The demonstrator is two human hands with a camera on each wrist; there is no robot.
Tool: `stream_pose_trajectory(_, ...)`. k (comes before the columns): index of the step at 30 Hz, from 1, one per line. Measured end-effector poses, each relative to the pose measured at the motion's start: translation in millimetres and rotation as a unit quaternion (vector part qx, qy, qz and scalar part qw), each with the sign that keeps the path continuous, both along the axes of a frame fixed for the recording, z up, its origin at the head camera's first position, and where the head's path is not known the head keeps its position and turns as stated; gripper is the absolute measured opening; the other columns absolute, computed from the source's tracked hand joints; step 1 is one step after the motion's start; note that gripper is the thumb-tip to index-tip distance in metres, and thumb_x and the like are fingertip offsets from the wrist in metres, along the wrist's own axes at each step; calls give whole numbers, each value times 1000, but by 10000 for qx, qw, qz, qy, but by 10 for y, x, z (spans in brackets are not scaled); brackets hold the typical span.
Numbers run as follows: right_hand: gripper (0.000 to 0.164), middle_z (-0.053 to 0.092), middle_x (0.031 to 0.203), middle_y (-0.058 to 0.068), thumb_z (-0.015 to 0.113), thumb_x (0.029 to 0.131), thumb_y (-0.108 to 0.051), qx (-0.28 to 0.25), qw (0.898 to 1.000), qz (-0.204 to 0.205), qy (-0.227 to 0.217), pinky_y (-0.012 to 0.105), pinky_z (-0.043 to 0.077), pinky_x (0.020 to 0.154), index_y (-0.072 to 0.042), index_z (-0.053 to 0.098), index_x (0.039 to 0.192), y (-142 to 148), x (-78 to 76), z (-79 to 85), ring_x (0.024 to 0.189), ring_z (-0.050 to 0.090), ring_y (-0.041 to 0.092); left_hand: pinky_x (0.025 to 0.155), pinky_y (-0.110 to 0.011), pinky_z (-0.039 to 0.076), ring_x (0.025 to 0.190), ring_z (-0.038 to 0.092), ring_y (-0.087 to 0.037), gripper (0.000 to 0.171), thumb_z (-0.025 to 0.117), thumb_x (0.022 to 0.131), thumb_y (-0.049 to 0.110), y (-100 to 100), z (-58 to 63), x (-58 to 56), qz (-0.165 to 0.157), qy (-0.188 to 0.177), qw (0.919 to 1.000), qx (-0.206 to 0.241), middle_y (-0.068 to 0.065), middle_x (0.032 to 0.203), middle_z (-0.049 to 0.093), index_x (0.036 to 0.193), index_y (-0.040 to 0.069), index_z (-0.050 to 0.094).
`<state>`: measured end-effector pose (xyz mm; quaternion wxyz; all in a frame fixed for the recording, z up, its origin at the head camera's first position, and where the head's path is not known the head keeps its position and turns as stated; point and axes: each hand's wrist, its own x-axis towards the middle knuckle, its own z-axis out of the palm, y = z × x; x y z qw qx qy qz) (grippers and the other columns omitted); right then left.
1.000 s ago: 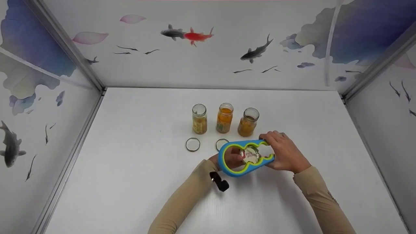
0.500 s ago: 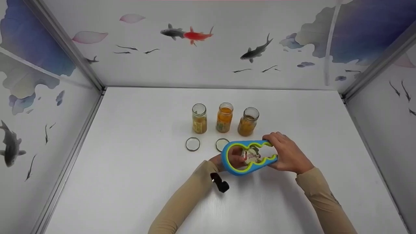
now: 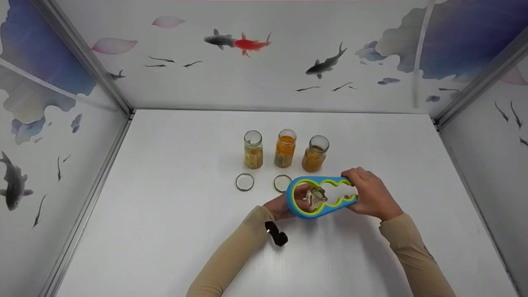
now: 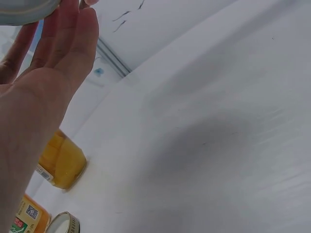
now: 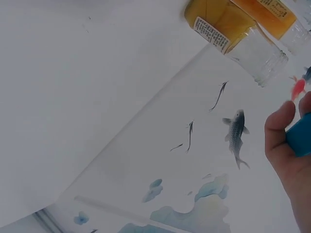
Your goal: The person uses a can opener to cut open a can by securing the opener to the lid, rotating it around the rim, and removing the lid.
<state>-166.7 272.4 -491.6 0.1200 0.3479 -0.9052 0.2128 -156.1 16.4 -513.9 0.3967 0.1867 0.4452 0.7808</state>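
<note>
My right hand grips the handle ends of a blue and lime-green jar opener, whose inner edge is scalloped. The fingers of my left hand pinch a jar lid with a printed top, seen through the opener's gap. In the left wrist view the pale underside of the lid shows above the palm. A thumb and finger of the right hand close on the blue handle in the right wrist view.
Three open glass jars stand in a row behind the hands: a left jar, an orange-filled middle jar and a right jar. Before them lie a left lid and a second lid, partly overlapped by the opener. Printed walls enclose the white table.
The opener and my right hand have shifted right. The printed lid now sits nearer the opener's wide round end and looks more tilted. The jars and table lids stay put.
</note>
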Motion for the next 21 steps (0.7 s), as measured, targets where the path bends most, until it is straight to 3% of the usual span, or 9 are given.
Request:
stream_pose_trajectory(2, 63, 51, 87, -2, 82, 54, -30, 27, 10000, -65, 61, 35, 42, 61, -10, 51, 106, 13, 5, -6, 74, 45, 11, 84, -36, 43, 110, 43, -30, 79, 78, 66, 26, 129, -401, -107, 328, -315, 9989, -104, -18, 124, 43, 132, 5, 39)
stream_pose_trajectory(3, 64, 52, 87, -2, 83, 53, -29, 38, 9999, -93, 85, 35, 42, 60, -10, 51, 105, 21, 7, -8, 73, 45, 11, 83, -34, 43, 109, 44, -30, 79, 78, 65, 24, 154, -516, -131, 439, -410, 9982, -64, -19, 124, 44, 131, 4, 39)
stream_pose_trajectory(5, 64, 52, 86, -2, 83, 53, -31, 89, 9998, -145, 114, 34, 43, 58, -10, 51, 105, 39, 10, -18, 72, 45, 11, 87, -34, 42, 112, 43, -28, 68, 70, 74, 17, 123, -580, -162, 192, -318, 9993, 48, -16, 127, 43, 133, 7, 38)
stream_pose_trajectory(7, 64, 52, 86, -2, 82, 54, -33, 121, 9997, -172, 113, 33, 43, 58, -11, 51, 105, 62, 13, -31, 72, 45, 11, 88, -33, 41, 111, 44, -24, 53, 61, 83, 11, 102, -577, -169, 25, -178, 9998, 126, -12, 126, 44, 132, 10, 42)
stream_pose_trajectory(9, 63, 52, 86, -2, 82, 55, -34, 118, 9997, -192, 101, 33, 43, 58, -11, 51, 105, 89, 16, -50, 72, 45, 11, 88, -33, 41, 109, 46, -22, 45, 58, 85, 5, 93, -546, -167, -33, -256, 9995, 195, -10, 124, 46, 128, 12, 47)
stream_pose_trajectory(14, 63, 52, 87, -1, 82, 55, -33, 53, 9995, -309, 51, 34, 44, 59, -11, 51, 105, 160, 38, -97, 72, 46, 12, 89, -36, 41, 108, 46, -24, 45, 51, 84, -9, 93, -531, -182, 39, -261, 9995, 175, -12, 123, 46, 126, 7, 46)
stream_pose_trajectory(17, 64, 52, 87, 0, 83, 53, -28, -35, 9992, -404, 35, 35, 43, 60, -10, 52, 105, 204, 61, -130, 72, 46, 14, 87, -33, 42, 108, 47, -23, 44, 56, 82, -5, 105, -534, -207, 246, 304, 9982, -464, -10, 119, 50, 124, 5, 46)
stream_pose_trajectory(21, 63, 52, 85, 2, 84, 51, -21, -91, 9987, -502, 49, 35, 41, 59, -8, 52, 104, 267, 93, -189, 71, 46, 15, 87, -29, 41, 105, 48, -19, 45, 66, 80, 9, 106, -538, -233, 529, 1044, 9811, -1543, -4, 113, 54, 122, 8, 49)
